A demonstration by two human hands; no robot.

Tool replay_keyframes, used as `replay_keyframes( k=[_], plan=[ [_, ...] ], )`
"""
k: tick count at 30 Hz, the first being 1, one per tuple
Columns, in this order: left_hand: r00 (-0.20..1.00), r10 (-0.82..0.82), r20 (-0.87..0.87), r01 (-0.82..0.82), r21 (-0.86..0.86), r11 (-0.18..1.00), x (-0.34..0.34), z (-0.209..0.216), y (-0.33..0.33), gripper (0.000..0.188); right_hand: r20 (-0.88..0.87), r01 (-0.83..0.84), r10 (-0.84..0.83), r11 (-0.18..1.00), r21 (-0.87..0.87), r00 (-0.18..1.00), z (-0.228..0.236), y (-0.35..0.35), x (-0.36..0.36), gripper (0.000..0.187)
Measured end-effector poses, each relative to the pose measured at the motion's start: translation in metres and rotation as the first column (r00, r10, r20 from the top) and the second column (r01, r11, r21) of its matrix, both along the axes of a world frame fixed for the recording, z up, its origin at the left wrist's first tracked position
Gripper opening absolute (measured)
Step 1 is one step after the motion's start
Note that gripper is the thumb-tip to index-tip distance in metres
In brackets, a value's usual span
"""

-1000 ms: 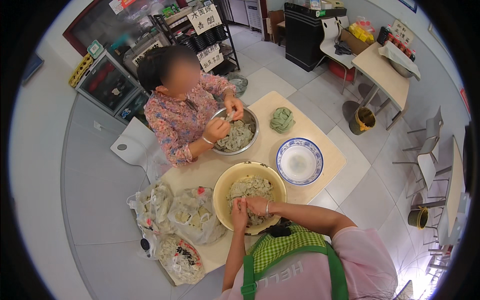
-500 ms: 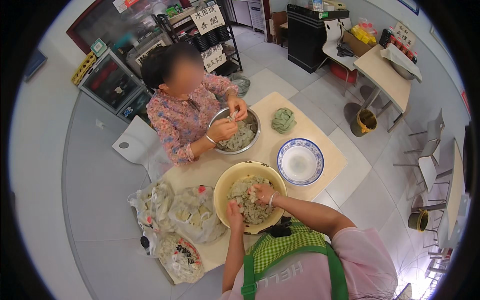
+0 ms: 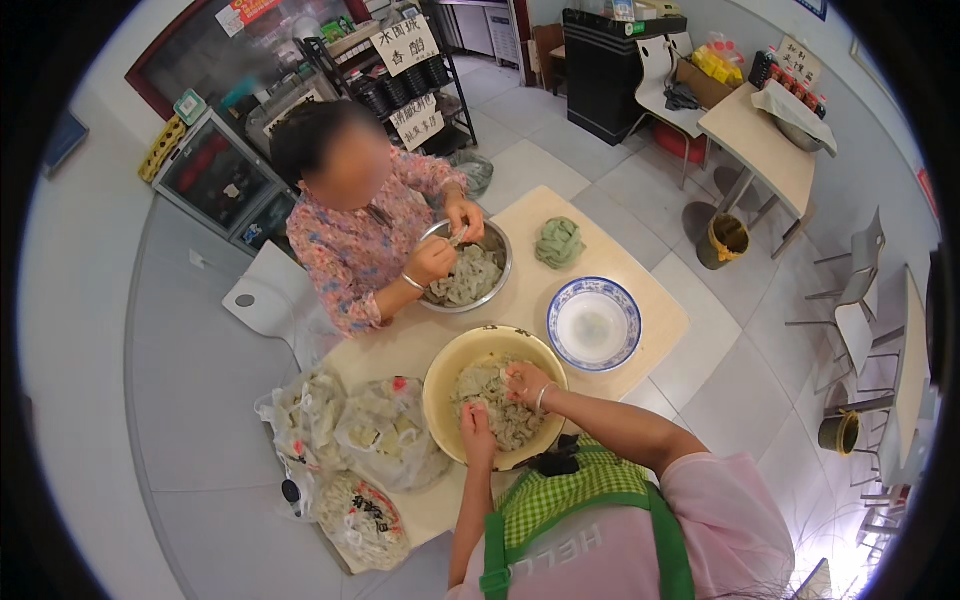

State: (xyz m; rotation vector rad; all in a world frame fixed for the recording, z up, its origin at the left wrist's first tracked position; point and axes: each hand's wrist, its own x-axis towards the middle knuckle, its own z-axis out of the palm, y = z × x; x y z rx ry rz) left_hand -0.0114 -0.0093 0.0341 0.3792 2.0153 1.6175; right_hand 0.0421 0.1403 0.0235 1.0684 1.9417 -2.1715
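Note:
A yellow enamel basin [image 3: 437, 410] with a dark-chipped rim stands right in front of me, holding a heap of soft, wet grey-green pieces [image 3: 515, 425], too small to name for certain. My left hand [image 3: 478, 432] is over its left side, fingers curled together. My right hand [image 3: 524, 384], with a bracelet at the wrist, reaches in from the right, fingertips pinched at the heap. Whatever either hand grips is hidden. Across the table, a person in a flowered top [image 3: 345, 255] works with both hands over a steel bowl [image 3: 508, 268] of similar pieces.
A blue-and-white bowl [image 3: 594, 324] sits right of the basin on the pale table [image 3: 655, 310], a green cloth [image 3: 559, 243] behind it. Stuffed clear plastic bags [image 3: 392, 435] crowd the left. White chair [image 3: 265, 290] at left; bins [image 3: 722, 242] and tables stand right.
My left hand has moved slightly right and up over the heap; my right hand has shifted a little. The other person's hands remain over the steel bowl. The whole view has tilted slightly.

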Motion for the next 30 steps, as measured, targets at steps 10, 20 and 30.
replay_keyframes(
  k=[10,20,30],
  plan=[
    [0.994,-0.050,0.102,0.048,0.027,0.998,0.006,0.013,0.004,0.037,-0.074,-0.350,0.362,0.926,0.140,0.929,0.008,0.000,0.008,0.019],
    [0.941,-0.169,-0.294,0.120,-0.177,0.977,0.007,0.019,0.005,0.025,0.090,-0.372,0.484,0.529,0.762,0.871,0.021,-0.010,0.003,0.019],
    [0.935,-0.088,-0.344,0.086,-0.022,0.996,0.011,-0.001,0.006,0.022,0.050,-0.232,0.232,0.973,0.012,0.972,0.003,-0.005,0.004,0.020]
  ],
)
